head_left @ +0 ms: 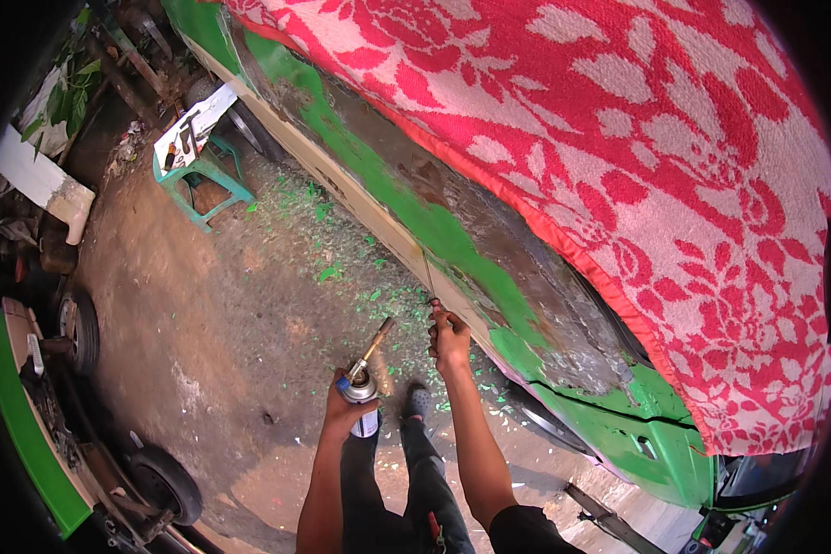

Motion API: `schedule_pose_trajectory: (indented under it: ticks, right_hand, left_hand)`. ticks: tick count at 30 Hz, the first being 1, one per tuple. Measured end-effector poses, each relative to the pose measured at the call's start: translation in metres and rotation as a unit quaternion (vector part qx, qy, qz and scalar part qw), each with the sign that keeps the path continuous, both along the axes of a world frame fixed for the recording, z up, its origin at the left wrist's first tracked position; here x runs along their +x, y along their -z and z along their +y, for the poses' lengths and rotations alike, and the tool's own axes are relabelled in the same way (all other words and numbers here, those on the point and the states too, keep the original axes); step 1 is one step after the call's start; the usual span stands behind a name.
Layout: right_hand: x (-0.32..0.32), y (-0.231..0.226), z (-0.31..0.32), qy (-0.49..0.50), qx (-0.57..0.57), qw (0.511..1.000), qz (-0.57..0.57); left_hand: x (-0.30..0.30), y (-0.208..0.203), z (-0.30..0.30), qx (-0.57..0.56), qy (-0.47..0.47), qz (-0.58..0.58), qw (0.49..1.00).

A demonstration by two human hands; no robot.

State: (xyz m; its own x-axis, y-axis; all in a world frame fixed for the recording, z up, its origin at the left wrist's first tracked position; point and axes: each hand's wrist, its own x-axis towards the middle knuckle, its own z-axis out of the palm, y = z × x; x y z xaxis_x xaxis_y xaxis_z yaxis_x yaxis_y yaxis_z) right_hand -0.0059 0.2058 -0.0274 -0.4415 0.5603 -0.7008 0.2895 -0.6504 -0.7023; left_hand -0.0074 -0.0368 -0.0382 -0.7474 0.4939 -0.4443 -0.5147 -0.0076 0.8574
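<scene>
My left hand [346, 406] is wrapped round a gas blowtorch [364, 386], a canister with a burner tube on top, which points up and right toward the car. No flame can be made out. My right hand [450, 342] grips a thin-shafted hand tool [430, 277]; its exact kind is too small to tell. Its tip is at the beige lower band [379, 226] of the car's side, seemingly touching it. Above that band runs green paint [443, 235], ragged along its upper edge. Beyond it lies stripped, grey-brown metal [434, 185].
A red-and-white flowered blanket [619, 138] drapes over the car. Green paint flakes [328, 273] litter the ground below. A green stool [203, 185] holds a white board and tools, far left. Wheels [166, 485] and a green panel [28, 434] stand at the left edge.
</scene>
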Motion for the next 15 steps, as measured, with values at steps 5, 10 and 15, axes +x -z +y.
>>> schedule_pose_trajectory:
  ticks: [5, 10, 15]
  right_hand:
    - [0.027, -0.017, -0.014, 0.018, 0.001, 1.000, 0.013]
    - [0.086, -0.024, -0.014, 0.050, -0.005, 0.999, 0.000]
    - [0.113, -0.029, 0.002, 0.019, 0.001, 1.000, -0.006]
  left_hand:
    - [-0.001, -0.010, 0.000, -0.035, -0.002, 0.010, 0.999]
    - [-0.006, -0.005, -0.005, -0.042, 0.003, -0.009, 0.999]
    - [-0.003, 0.002, 0.029, -0.059, -0.006, -0.031, 0.998]
